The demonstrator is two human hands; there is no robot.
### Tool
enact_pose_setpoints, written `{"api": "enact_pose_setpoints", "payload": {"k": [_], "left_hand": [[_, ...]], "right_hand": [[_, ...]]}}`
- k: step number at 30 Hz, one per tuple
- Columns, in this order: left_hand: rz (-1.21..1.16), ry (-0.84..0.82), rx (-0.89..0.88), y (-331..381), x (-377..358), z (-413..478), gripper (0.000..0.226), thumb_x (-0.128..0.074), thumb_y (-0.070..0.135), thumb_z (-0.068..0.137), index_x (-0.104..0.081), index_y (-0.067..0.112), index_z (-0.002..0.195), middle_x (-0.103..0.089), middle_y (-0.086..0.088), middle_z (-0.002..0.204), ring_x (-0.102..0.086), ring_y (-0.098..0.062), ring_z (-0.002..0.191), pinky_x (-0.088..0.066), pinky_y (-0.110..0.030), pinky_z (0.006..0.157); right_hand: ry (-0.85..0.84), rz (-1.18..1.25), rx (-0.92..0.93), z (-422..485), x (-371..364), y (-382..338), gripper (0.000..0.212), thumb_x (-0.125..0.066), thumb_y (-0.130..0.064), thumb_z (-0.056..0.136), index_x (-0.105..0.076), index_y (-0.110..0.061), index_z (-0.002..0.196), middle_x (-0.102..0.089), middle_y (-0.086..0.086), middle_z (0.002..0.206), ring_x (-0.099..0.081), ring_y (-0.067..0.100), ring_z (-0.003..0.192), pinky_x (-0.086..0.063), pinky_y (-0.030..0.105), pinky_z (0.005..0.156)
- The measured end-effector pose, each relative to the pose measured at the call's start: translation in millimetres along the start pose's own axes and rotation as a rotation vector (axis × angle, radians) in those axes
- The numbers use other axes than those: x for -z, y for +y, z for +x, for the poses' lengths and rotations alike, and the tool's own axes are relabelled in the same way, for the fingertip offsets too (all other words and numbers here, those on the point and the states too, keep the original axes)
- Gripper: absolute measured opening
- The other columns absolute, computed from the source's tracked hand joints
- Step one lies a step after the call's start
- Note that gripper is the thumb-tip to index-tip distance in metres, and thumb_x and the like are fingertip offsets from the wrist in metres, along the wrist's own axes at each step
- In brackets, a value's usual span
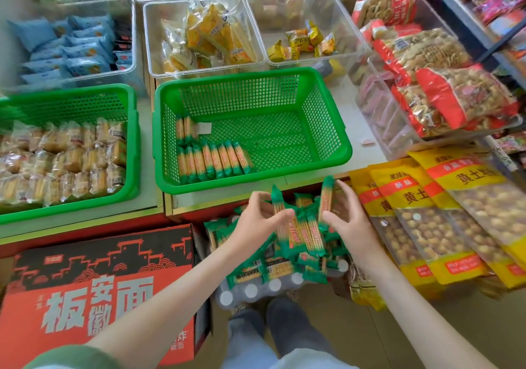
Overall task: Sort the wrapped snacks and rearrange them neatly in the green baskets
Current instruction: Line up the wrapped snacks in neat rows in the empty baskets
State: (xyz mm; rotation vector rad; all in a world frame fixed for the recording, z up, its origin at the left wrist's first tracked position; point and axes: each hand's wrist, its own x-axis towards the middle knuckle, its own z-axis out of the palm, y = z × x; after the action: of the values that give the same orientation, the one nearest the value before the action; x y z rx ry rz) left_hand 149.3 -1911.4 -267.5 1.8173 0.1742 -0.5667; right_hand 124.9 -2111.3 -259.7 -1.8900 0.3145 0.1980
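Biscuit packets (301, 232) with green ends are gripped in a small bunch between both hands, just in front of the shelf edge. The left hand (263, 215) is curled, and the left side of the bunch is pinched between its thumb and fingers. The right hand (345, 215) is partly closed, and one upright packet is held at the bunch's right side. A loose pile (273, 266) of the same packets is seen directly beneath the hands. On the shelf above, the middle green basket (256, 182) is set. A neat row (213, 159) of matching packets is stood along its front left, and two more are placed behind that row. The left green basket (71, 206) is filled with clear-wrapped pastries (62, 161). A red carton (99, 283) is placed at the lower left, and yellow snack bags (427, 212) are stacked at the right.
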Motion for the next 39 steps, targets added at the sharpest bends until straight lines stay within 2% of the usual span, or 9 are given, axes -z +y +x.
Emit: {"api": "enact_pose_setpoints", "payload": {"k": [4,9,12,15,20,26,31,36,39], "left_hand": [[-0.164,0.035,-0.038,23,-7,13,0.037,-0.062,0.043,0.089,-0.037,0.017,0.096,-0.043,-0.001,0.085,-0.045,-0.017,0.075,-0.046,-0.039,0.07],[-0.233,0.086,-0.047,43,14,29,0.027,-0.042,0.044,0.098,-0.046,0.018,0.095,-0.056,0.003,0.089,-0.057,-0.012,0.081,-0.052,-0.029,0.073],[-0.132,0.076,-0.133,44,40,40,0.041,-0.033,0.051,0.096,-0.055,0.021,0.113,-0.061,0.005,0.114,-0.057,-0.01,0.108,-0.046,-0.025,0.09],[0.292,0.222,-0.232,31,71,53,0.036,-0.038,0.038,0.102,-0.058,0.017,0.125,-0.055,0.005,0.126,-0.044,-0.003,0.117,-0.03,-0.012,0.095],[0.972,0.496,-0.138,-29,118,69,0.062,-0.029,0.053,0.094,-0.053,0.011,0.134,-0.05,-0.016,0.139,-0.041,-0.033,0.133,-0.022,-0.051,0.114],[1.114,0.385,-0.048,-49,124,74,0.07,-0.012,0.058,0.097,-0.055,0.016,0.136,-0.052,-0.01,0.141,-0.041,-0.026,0.135,-0.019,-0.049,0.114],[1.134,0.391,-0.044,-51,125,77,0.067,-0.016,0.057,0.095,-0.059,0.022,0.132,-0.053,-0.007,0.14,-0.041,-0.024,0.134,-0.023,-0.048,0.114],[1.084,0.455,-0.151,-52,125,74,0.065,-0.019,0.055,0.097,-0.057,0.017,0.133,-0.052,-0.008,0.14,-0.043,-0.024,0.133,-0.02,-0.045,0.114],[1.043,0.539,-0.468,-60,113,61,0.048,-0.037,0.039,0.099,-0.053,0.01,0.134,-0.049,-0.012,0.141,-0.04,-0.028,0.134,-0.024,-0.049,0.113]], "right_hand": [[-0.288,0.08,0.036,9,-16,-33,0.057,-0.061,-0.019,0.093,-0.038,-0.047,0.136,-0.046,-0.018,0.136,-0.044,0.002,0.128,-0.041,0.03,0.106],[-0.372,0.167,-0.052,49,-35,-60,0.058,-0.07,-0.048,0.076,-0.043,-0.054,0.126,-0.051,-0.007,0.133,-0.056,0.007,0.117,-0.045,0.032,0.101],[-0.408,0.219,-0.065,87,-49,-67,0.055,-0.071,-0.03,0.085,-0.041,-0.043,0.129,-0.056,0.0,0.129,-0.062,0.011,0.109,-0.047,0.032,0.098],[-0.397,0.304,-0.124,136,-71,-71,0.054,-0.064,-0.009,0.089,-0.038,-0.031,0.132,-0.054,0.012,0.128,-0.063,0.018,0.099,-0.049,0.037,0.093],[-0.404,-0.052,-0.19,202,-109,-69,0.077,-0.065,-0.011,0.089,-0.017,-0.023,0.148,-0.047,0.01,0.125,-0.055,0.022,0.102,-0.04,0.03,0.086],[-0.672,-0.52,-0.328,220,-135,-54,0.085,-0.055,-0.032,0.096,0.008,-0.023,0.153,-0.026,0.019,0.155,-0.051,0.031,0.118,-0.041,0.041,0.095],[-0.701,-0.751,-0.34,217,-127,-50,0.083,-0.044,-0.054,0.096,0.0,-0.015,0.154,0.004,0.012,0.161,-0.008,0.032,0.147,-0.02,0.049,0.114],[-0.631,-0.807,-0.217,198,-127,-60,0.076,-0.041,-0.046,0.1,-0.002,-0.009,0.154,-0.011,0.013,0.16,-0.02,0.028,0.145,-0.023,0.039,0.114],[-0.445,-0.786,0.015,168,-113,-63,0.061,-0.04,-0.032,0.102,-0.015,-0.009,0.153,-0.022,0.011,0.157,-0.024,0.025,0.143,-0.023,0.038,0.114]]}}
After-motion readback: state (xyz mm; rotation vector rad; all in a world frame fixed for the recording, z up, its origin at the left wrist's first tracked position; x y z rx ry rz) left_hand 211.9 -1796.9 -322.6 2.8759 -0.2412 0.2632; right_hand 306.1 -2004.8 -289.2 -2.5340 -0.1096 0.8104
